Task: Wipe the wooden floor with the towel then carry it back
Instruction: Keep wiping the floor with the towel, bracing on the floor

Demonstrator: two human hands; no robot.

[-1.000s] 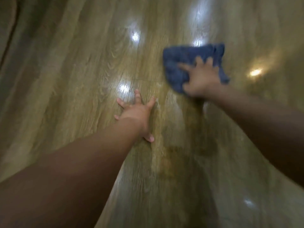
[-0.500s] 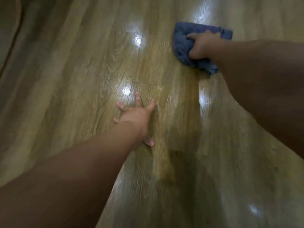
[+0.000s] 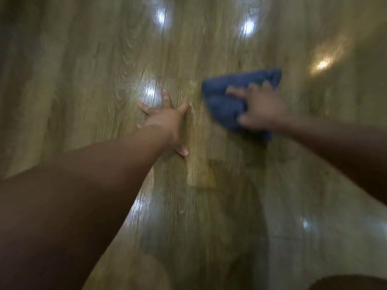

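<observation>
Glossy wooden floor [image 3: 83, 80] carries the bunched blue towel [image 3: 224, 107] just right of the left hand [image 3: 165, 120] — splayed flat, holding nothing — and under the right hand [image 3: 261, 110], whose blurred fingers press it down.

The right grip [image 3: 261, 107] has swept the towel [image 3: 224, 107] back nearer, close beside the left grip [image 3: 165, 120].

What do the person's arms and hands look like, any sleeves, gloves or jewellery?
The left forearm and right forearm are bare, with no sleeve in view. The left hand and right hand wear no gloves; no watch or bracelet shows at either wrist. Blur hides any rings.
</observation>
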